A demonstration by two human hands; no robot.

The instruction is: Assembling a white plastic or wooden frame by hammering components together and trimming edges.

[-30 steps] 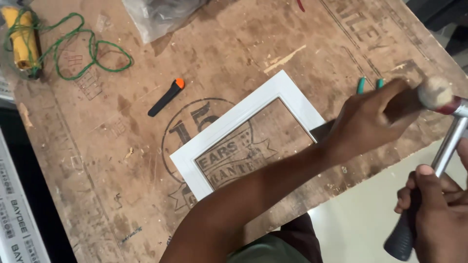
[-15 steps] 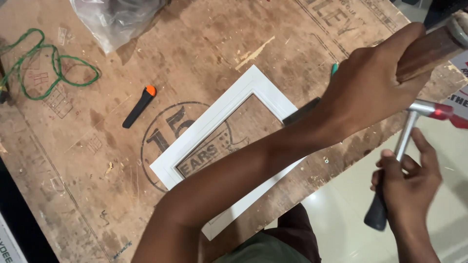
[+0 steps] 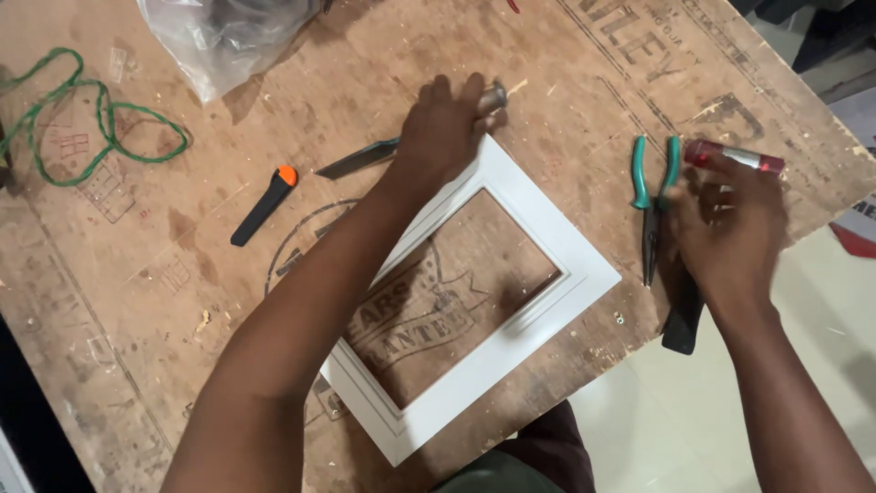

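The table (image 3: pixel 566 82) is rough, scuffed plywood, matt brown and flecked with chips. The frame (image 3: pixel 511 351) looks like smooth painted wood, matt white. The pliers (image 3: pixel 652 205) are dull dark metal with glossy green plastic grips. The knife (image 3: pixel 263 206) is matt black plastic with an orange tip. The bag (image 3: pixel 219 41) is thin, shiny, crinkled clear plastic. The cord (image 3: pixel 87 114) is green twisted fibre.

a frame (image 3: pixel 511 301) lies mid-picture on the table (image 3: pixel 182 301). the left hand (image 3: pixel 447 123) rests at its upper corner. pliers (image 3: pixel 652 201) lie right of it, beside the right hand (image 3: pixel 730 228). cord (image 3: pixel 82 119) upper left, bag (image 3: pixel 219 36) along the top.
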